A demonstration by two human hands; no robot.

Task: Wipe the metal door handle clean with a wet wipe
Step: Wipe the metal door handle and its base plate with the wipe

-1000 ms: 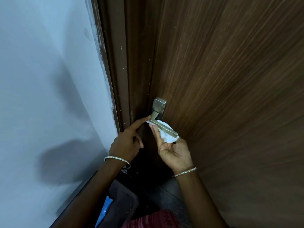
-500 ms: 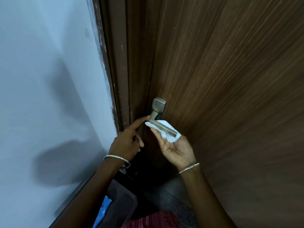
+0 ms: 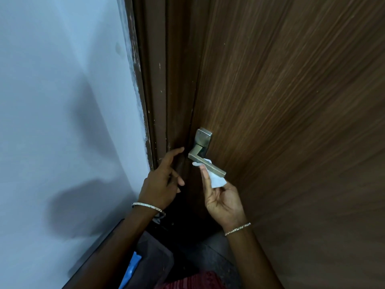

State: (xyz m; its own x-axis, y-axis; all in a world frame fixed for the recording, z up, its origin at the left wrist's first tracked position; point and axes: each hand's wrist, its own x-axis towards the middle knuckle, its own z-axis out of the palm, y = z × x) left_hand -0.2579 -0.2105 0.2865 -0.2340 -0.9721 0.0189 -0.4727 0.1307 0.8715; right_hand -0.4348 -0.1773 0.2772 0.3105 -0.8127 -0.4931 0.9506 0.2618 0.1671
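Indoor doorway, likely a home: wooden door (image 3: 281, 101); painted wall (image 3: 52, 101).

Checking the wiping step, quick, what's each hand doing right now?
Left hand: open, holding nothing, fingertips at the door edge.
Right hand: holding the white wet wipe against the underside of the door handle.

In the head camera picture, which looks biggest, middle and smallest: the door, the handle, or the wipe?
1. Door, by far the biggest.
2. Handle.
3. Wipe, though the right hand and the handle hide part of it, so this is unsure.
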